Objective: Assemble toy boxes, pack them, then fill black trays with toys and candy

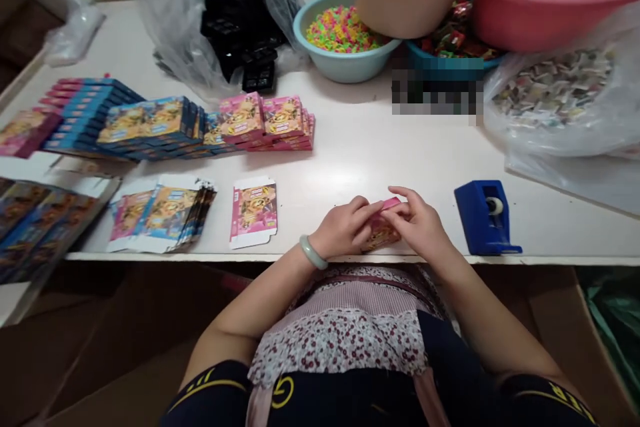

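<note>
Both hands meet at the near edge of the white table (pixel 360 147). My left hand (pixel 343 227) and my right hand (pixel 417 223) are closed on a small pink printed box (pixel 381 230), fingers pinching its top edge. A pale green bangle (pixel 313 252) sits on my left wrist. One flat, unfolded pink box (pixel 253 211) lies on the table left of my hands. Further left lies a fanned pile of flat boxes (pixel 165 213), pink and blue.
A blue tape dispenser (pixel 485 217) stands right of my hands. Rows of finished pink and blue boxes (pixel 165 123) are stacked mid-left. At the back are bowls of colourful small pieces (pixel 343 33), a plastic bag of black trays (pixel 235 27) and a bag of wrapped pieces (pixel 555 90).
</note>
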